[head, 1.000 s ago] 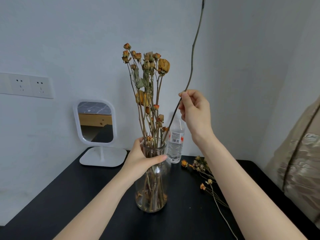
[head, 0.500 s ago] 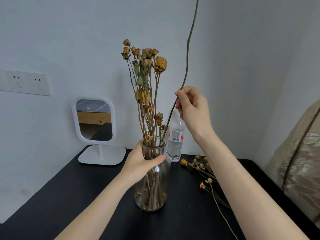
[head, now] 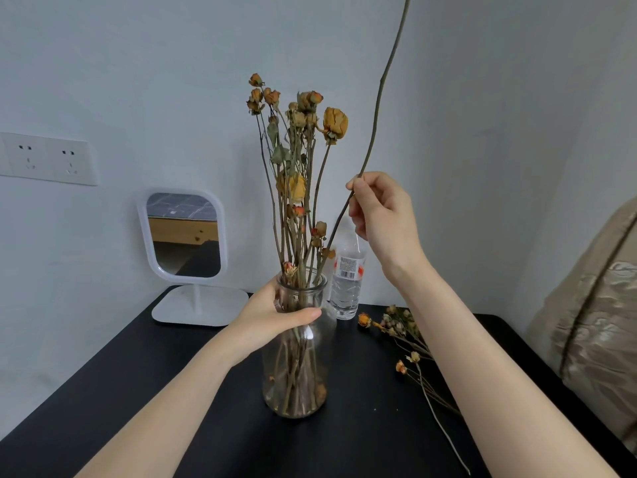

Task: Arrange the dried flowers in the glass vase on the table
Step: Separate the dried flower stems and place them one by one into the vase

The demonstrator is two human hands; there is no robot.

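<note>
Your glass vase (head: 296, 374) is clear, smooth and glossy. The dried flowers (head: 300, 132) in it look papery and matt, with woody stalks. The long stem (head: 380, 85) rising right of the vase is bare, rough wood. Under the vase you have a smooth, matt black table (head: 155, 391). Just behind the vase stands a clear, glossy plastic bottle (head: 346, 291) with a paper label. Left of the vase, the mirror (head: 182, 232) has a smooth white plastic frame. Far right of the vase, the cloth (head: 596, 322) shows a satin sheen.

Left hand (head: 272, 315) curls low in a grip; right hand (head: 382, 215), raised, seemingly pinches.
</note>
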